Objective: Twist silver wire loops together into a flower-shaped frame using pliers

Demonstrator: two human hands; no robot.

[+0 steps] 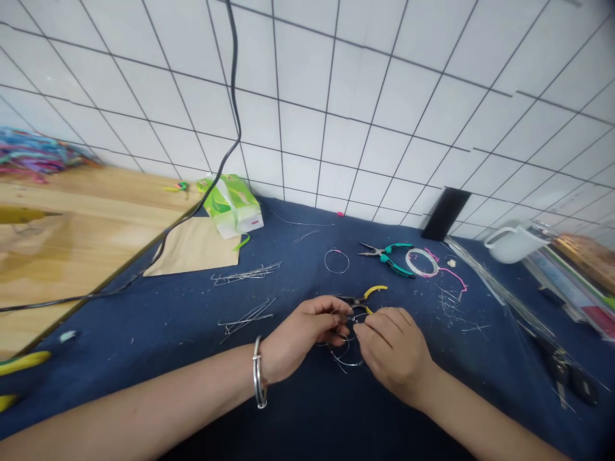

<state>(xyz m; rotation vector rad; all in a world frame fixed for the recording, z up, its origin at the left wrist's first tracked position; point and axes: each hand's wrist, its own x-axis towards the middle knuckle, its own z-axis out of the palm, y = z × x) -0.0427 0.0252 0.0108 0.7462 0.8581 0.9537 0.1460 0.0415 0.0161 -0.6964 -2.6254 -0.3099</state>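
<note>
My left hand (312, 330), with a silver bangle at the wrist, pinches thin looped wire (346, 346) at the middle of the blue cloth. Close on its right, my right hand (391, 346) has its fingertips pressed together on the same wire. Just behind both hands lie pliers with yellow handles (375, 291), partly hidden by the fingers. Farther back, a thin wire ring (337, 262) with a pink spot lies flat. Teal-handled pliers (396, 259) rest open to its right.
Bent wire pieces (247, 274) lie left of my hands. A green tissue pack (233, 205) sits behind them. At the right are a clear coil (421, 262), a white mug (512, 243), and keys (560, 374). A black cable (233, 96) hangs in front of the tiled wall.
</note>
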